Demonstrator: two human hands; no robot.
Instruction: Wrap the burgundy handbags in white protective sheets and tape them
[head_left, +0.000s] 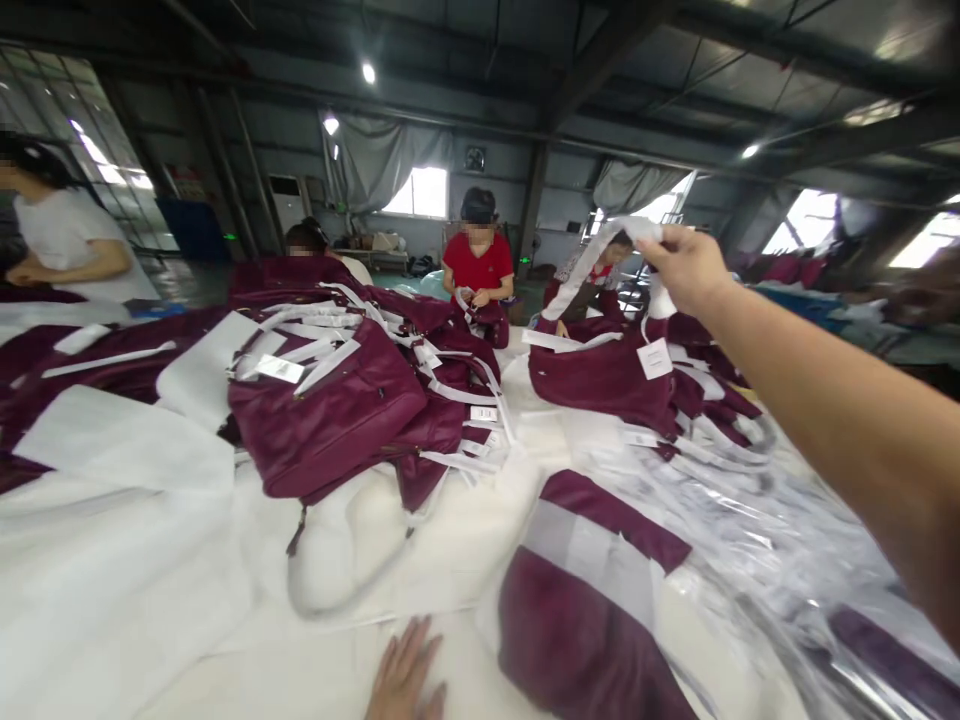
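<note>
My right hand (688, 270) is closed on the white-wrapped handle (589, 268) of a maroon handbag (600, 380), with the arm stretched far forward. The bag rests low at the far side of the table, and a white tag (655, 358) hangs from it. At the near edge, my left hand (406, 672) lies flat on the white table surface (300, 660), fingers apart and holding nothing. Just right of it lies another maroon bag (574, 610) with a pale band of wrapping (592, 550) across it.
Maroon bags with white-wrapped straps (337, 420) are heaped on the left and middle. White sheets (127, 440) lie beside them. Clear plastic bags (757, 520) cover the right side. A person in a red top (480, 265) works opposite; others are nearby.
</note>
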